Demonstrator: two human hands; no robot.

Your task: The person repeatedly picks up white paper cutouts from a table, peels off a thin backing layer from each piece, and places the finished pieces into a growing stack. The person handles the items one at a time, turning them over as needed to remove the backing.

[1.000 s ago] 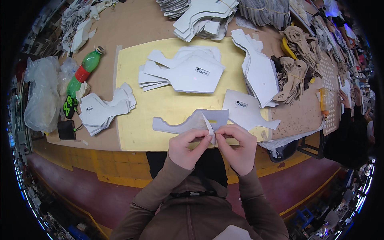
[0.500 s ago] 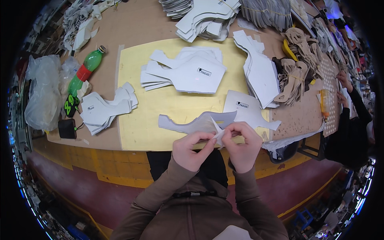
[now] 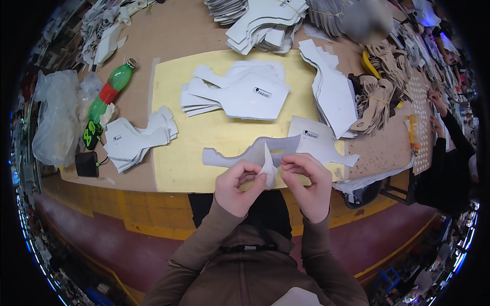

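Head: left hand (image 3: 236, 189) pinching one pale piece (image 3: 268, 162); one green bottle (image 3: 109, 93).

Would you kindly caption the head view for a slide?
Left hand pinches a pale flap at a grey cutout over a yellow sheet, right hand alongside.

At the table's (image 3: 132, 181) near edge, the right hand (image 3: 312, 186) now stands apart from the left hand (image 3: 236, 188); the white flap (image 3: 268, 166), pinched between both half a second ago, rises from the left fingertips alone. Toward the far right corner, a blurred greyish shape (image 3: 367, 21) newly covers part of the grey stack (image 3: 325, 15).
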